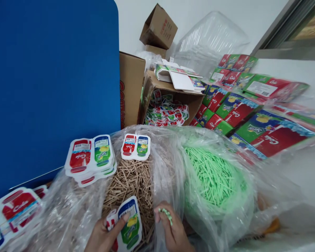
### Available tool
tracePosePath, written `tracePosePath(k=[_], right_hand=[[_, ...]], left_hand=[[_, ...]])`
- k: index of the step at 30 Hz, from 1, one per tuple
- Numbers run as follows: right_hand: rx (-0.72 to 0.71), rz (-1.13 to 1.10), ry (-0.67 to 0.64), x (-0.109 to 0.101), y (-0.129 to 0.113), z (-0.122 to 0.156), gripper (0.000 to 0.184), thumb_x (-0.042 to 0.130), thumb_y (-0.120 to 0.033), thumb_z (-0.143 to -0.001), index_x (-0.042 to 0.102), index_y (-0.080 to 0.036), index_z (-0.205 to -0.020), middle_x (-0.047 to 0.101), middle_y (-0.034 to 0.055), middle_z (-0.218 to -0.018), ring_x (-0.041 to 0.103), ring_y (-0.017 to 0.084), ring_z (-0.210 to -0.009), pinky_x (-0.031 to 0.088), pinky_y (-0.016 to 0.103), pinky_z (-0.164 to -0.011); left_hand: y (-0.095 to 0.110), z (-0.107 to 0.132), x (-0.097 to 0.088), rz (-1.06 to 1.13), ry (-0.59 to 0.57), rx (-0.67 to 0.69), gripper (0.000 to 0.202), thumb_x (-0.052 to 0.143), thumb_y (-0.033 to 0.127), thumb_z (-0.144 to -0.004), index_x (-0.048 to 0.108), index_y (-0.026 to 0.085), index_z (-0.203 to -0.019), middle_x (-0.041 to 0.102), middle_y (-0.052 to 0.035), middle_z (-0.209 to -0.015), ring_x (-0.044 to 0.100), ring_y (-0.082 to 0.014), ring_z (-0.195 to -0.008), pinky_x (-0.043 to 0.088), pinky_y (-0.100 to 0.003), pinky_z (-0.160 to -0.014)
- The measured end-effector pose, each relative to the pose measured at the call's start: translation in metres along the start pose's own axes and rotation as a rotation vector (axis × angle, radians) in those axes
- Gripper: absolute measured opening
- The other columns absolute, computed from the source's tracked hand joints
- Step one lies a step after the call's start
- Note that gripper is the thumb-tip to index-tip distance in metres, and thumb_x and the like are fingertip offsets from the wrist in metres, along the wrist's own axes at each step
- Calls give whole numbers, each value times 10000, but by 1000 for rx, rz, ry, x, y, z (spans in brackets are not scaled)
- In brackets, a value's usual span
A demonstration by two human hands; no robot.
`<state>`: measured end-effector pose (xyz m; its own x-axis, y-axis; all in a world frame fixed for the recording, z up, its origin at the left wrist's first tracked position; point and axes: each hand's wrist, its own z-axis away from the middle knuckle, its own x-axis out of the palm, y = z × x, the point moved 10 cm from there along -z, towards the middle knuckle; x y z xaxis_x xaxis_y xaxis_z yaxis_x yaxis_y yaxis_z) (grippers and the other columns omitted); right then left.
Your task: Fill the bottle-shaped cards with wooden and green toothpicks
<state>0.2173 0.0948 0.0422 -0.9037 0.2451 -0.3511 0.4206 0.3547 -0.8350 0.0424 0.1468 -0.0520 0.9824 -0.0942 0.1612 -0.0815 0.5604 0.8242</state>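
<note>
My left hand (102,235) grips a printed Cola and Sprite packet (131,227), bent along its middle, with the thumb across its face. Between the curled fingers of my right hand (174,233) is a small bunch of light green sticks (168,214), seen end-on. Both hands are over the near edge of an open plastic bag of thin brown sticks (132,178). To the right lies another clear bag (241,210), filled with loose green sticks (212,175). One flat Cola and Sprite packet (135,147) rests at the far side of the brown sticks.
Similar packets are stacked (90,157) on plastic at left, with more (18,210) at lower left. Behind stands a cardboard box (149,85) full of packets. Printed Cola and Sprite boxes (233,112) pile up at right. A blue panel (52,77) borders the left.
</note>
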Motion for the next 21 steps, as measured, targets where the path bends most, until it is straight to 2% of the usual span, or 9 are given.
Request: tracePosePath(k=[3, 7, 10, 14, 18, 21], right_hand=[[95, -56, -4, 5, 11, 4, 233, 299, -261, -964, 530, -257, -1000, 543, 0, -720, 543, 142, -651, 448, 232, -634], [206, -170, 10, 15, 24, 10, 238, 341, -345, -954, 554, -241, -931, 553, 2, -709, 547, 145, -661, 447, 233, -649], [321, -281, 106, 18, 36, 14, 262, 397, -408, -930, 573, -227, -862, 558, -9, -675, 548, 139, -652, 447, 231, -660], [508, -479, 270, 12, 46, 16, 267, 526, -471, -854, 597, -214, -856, 601, -11, -670, 587, 150, -673, 471, 266, -709], [661, -641, 272, 12, 42, 9, 308, 628, -489, -769, 616, -202, -880, 682, 25, -757, 658, 200, -760, 497, 351, -796], [677, -619, 252, 12, 37, 2, 320, 619, -495, -767, 627, -197, -885, 705, 45, -808, 671, 220, -814, 495, 375, -828]], left_hand=[[0, 0, -3, -71, 1, 22, 293, 815, 374, -516, 610, 164, -512, 656, -1, -453, 631, -200, -458, 527, -238, -479], [9, -2, -12, -213, 53, 215, 271, 770, 369, -576, 633, 145, -507, 628, -2, -502, 584, -163, -509, 471, -191, -483], [13, -3, -13, -313, 67, 327, 236, 728, 351, -613, 642, 149, -528, 583, 22, -528, 524, -137, -526, 427, -186, -488], [21, 0, 1, -544, -29, 429, 259, 671, 330, -685, 607, 161, -499, 525, 37, -503, 472, -128, -502, 381, -206, -484], [33, 9, 18, -836, -64, 519, 154, 636, 292, -762, 685, 176, -673, 641, -7, -654, 582, -173, -632, 427, -236, -597], [37, 13, 32, -1001, -83, 561, 107, 633, 234, -780, 702, 174, -724, 672, -26, -704, 622, -184, -675, 439, -238, -625]])
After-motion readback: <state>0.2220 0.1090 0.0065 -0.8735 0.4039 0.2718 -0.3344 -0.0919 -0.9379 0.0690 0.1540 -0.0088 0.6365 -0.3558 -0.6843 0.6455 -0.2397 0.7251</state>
